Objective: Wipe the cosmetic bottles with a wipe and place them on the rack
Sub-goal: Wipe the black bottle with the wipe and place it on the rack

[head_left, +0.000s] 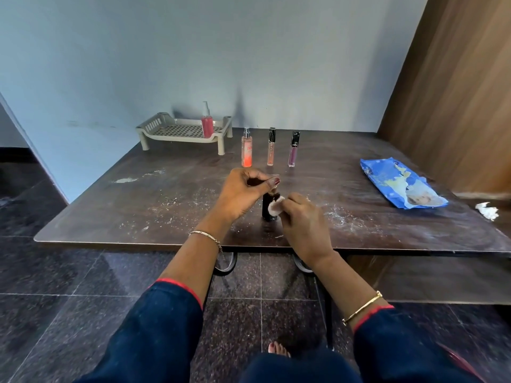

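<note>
Dark bottle: I see a small dark bottle (267, 209) standing upright on the table (154, 200), near the front edge, between the two hands.
Left hand: my view shows the left hand (240, 193) above the bottle, with the thumb and a finger pinching its top.
Right hand: the right hand (303, 218) has its fingers curled round a small white wipe (276, 206) and pushes it against the side of the bottle.
Other bottles: three more stand in a row farther back on the table. I see an orange spray bottle (246, 153), then a peach tube (270, 150), then a purple tube (293, 152). They are close together but not touching.
Rack: a beige rack (154, 126) with little holes sits at the back left of the table, by the wall.
On the rack: one red spray bottle (207, 125) stands upright at its right side.
Wipe pack: a blue pack (398, 183) lies flat on the right side of the table, well apart from the hands.
Used wipe: a crumpled white wipe (487, 210) lies just past the pack, near the right edge.
Table top: it is dark brown, with white specks and smears on it.
</note>
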### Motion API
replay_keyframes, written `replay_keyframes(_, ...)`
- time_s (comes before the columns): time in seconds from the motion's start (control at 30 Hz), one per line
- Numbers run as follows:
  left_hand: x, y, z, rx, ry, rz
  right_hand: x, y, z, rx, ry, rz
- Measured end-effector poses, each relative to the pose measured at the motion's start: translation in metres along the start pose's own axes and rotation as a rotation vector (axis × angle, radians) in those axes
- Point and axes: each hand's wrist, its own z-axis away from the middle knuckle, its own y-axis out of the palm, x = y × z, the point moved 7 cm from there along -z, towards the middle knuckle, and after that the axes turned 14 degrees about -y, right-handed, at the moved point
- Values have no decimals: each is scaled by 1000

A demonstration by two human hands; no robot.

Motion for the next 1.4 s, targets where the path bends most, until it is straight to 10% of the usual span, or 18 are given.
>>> replay_keyframes(1.4, -2, 0, -6, 29, -25, -135, 0, -9, -4, -10, 78, 159)
